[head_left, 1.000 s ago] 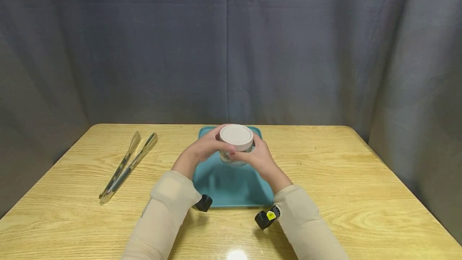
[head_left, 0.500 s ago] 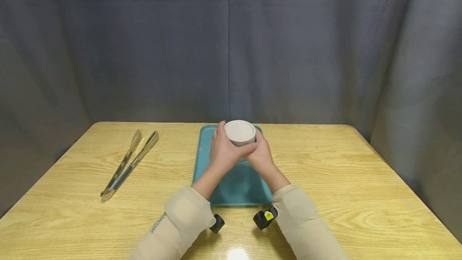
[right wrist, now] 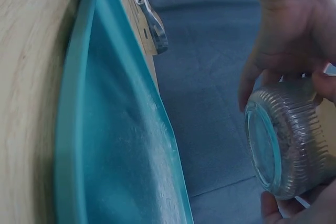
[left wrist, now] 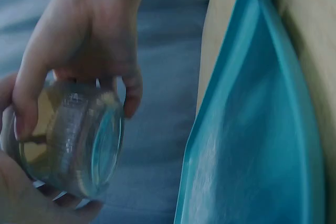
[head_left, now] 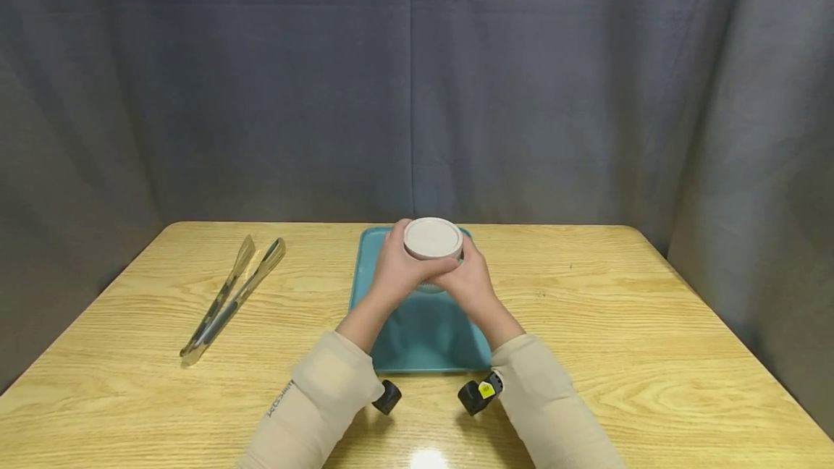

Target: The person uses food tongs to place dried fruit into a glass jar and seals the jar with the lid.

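Observation:
A round glass jar with ribbed sides [right wrist: 294,135] and an off-white lid [head_left: 433,237] is held upright between both hands, above a teal tray [head_left: 423,342]. My left hand [head_left: 396,266] grips it from the left, with the thumb lying across the front just under the lid. From the right, my right hand [head_left: 472,282] is curled round the glass body, and its thumb is mostly behind the left one. In the left wrist view the clear glass base of the jar [left wrist: 73,140] points towards the tray, and a yellowish patch shows on or in the jar.
Metal tongs [head_left: 231,302] with spread arms lie on the wooden table [head_left: 625,331] to the left of the tray. A dark grey curtain [head_left: 293,93] hangs behind the table and along both sides. A black wrist camera [head_left: 387,396] sits below each sleeve.
My left hand and forearm have swung to the right round the jar, so the thumb now crosses the right thumb. The jar has shifted slightly right and up; my right hand has hardly moved.

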